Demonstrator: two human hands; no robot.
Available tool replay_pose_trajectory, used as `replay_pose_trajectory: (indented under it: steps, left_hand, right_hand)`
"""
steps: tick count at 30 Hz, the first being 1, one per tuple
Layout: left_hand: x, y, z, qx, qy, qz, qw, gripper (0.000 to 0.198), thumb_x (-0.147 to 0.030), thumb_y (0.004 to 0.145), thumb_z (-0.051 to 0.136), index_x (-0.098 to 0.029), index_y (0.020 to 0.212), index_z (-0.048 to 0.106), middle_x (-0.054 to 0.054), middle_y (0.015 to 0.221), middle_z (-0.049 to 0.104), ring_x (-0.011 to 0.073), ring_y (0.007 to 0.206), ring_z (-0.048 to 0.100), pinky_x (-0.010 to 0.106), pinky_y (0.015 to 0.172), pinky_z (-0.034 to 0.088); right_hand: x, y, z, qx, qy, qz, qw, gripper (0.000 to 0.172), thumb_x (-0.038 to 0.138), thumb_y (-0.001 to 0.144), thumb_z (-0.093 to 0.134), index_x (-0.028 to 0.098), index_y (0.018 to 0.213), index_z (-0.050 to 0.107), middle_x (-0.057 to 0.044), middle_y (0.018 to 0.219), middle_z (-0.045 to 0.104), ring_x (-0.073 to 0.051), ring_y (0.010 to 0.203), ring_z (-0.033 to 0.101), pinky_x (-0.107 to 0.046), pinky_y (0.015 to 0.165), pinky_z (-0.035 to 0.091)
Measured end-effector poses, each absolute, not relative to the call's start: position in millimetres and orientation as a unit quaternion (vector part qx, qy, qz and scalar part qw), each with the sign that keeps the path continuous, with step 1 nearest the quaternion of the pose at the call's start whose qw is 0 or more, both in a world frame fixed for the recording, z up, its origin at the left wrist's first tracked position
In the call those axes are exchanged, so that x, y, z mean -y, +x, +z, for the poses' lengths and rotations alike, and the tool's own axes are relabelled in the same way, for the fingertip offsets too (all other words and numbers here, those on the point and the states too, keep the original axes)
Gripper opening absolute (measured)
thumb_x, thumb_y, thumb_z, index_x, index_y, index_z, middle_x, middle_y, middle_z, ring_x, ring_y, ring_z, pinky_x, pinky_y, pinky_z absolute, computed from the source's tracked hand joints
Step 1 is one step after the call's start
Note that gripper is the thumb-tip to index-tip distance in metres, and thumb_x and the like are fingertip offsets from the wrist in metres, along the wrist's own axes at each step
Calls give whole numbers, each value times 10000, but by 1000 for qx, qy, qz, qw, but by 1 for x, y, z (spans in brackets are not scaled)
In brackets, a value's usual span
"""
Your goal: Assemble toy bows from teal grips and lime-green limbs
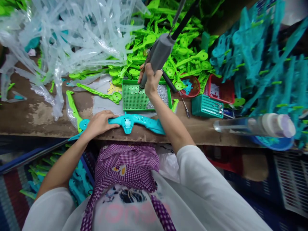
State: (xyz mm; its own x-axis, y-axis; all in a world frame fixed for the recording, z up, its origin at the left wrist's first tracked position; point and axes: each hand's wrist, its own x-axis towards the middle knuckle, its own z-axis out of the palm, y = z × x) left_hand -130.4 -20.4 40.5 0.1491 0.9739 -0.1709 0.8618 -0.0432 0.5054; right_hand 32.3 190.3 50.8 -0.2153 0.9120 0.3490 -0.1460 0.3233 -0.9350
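Nearest to us, against our white shirt, hangs a purple checked apron (125, 166). Just beyond it runs the front edge of the wooden bench (36, 115).

Our left hand (99, 123) lies palm down on that edge. Its fingers are stretched along the turquoise part (138, 122) and press on it rather than curling round it. The part is a long, curved plastic piece lying flat along the bench edge, between our two forearms.

Our right hand (150, 80) is raised behind the part and closed firmly round the grey power screwdriver (160, 53). The tool is held tilted, with its cable running up out of view. Its tip points down over the green tray (134, 98), which sits just behind the turquoise part and holds a heap of small screws (160, 95) at its right side.

A loose green part (101, 94) lies left of the tray. To the right we note a hand screwdriver (185, 107), a small teal basket (207, 106), two red baskets (222, 91) and a clear bottle (255, 125) on its side.

Farthest back lie a heap of clear plastic bags (72, 32), a pile of green parts (173, 48) and, at right, a pile of teal parts (260, 57).
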Motion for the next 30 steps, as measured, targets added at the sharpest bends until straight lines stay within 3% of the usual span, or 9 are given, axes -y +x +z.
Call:
replay_pose_trajectory:
  steps: [4, 10, 13, 18, 23, 30]
  left_hand:
    - [20, -131, 40, -642, 712, 117, 258, 427, -517, 821, 682, -240, 1144, 717, 71, 1091, 703, 256, 1013, 637, 354, 895, 479]
    - [20, -131, 42, -643, 711, 118, 260, 451, -528, 817, 679, -227, 1151, 717, 83, 1103, 699, 277, 1020, 638, 368, 887, 481]
    - [20, -131, 43, -644, 707, 117, 267, 449, -521, 814, 680, -226, 1151, 718, 85, 1107, 702, 283, 1007, 643, 377, 878, 484]
    - [18, -130, 43, -645, 709, 105, 265, 417, -471, 811, 700, -226, 1148, 719, 87, 1124, 704, 285, 1027, 642, 381, 887, 483]
    - [17, -130, 42, -655, 703, 98, 260, 445, -512, 796, 701, -242, 1150, 717, 78, 1111, 706, 285, 1012, 642, 378, 870, 482]
    - [18, -132, 39, -652, 704, 107, 262, 444, -528, 795, 696, -237, 1129, 718, 69, 1103, 708, 267, 1023, 635, 353, 867, 473]
  right_hand:
    - [-192, 30, 54, 595, -320, 491, 550, 620, 844, 727, 462, 242, 837, 560, 84, 491, 441, -82, 449, 467, -263, 479, 385]
    - [-167, 55, 101, 567, -346, 463, 587, 647, 867, 746, 371, 263, 870, 567, 66, 495, 423, -102, 387, 460, -271, 422, 344]
    - [-127, 86, 115, 544, -314, 513, 585, 620, 867, 665, 492, 283, 860, 563, 80, 467, 392, -118, 349, 435, -274, 363, 319]
    - [-77, 115, 97, 543, -294, 587, 523, 629, 851, 602, 584, 249, 782, 568, 73, 454, 430, -109, 338, 443, -258, 334, 330]
    - [-77, 106, 84, 532, -322, 598, 505, 713, 913, 553, 526, 244, 793, 581, 78, 444, 401, -110, 358, 448, -260, 360, 352]
    - [-80, 94, 77, 541, -287, 598, 517, 591, 802, 611, 618, 232, 761, 584, 73, 437, 447, -110, 355, 470, -257, 375, 371]
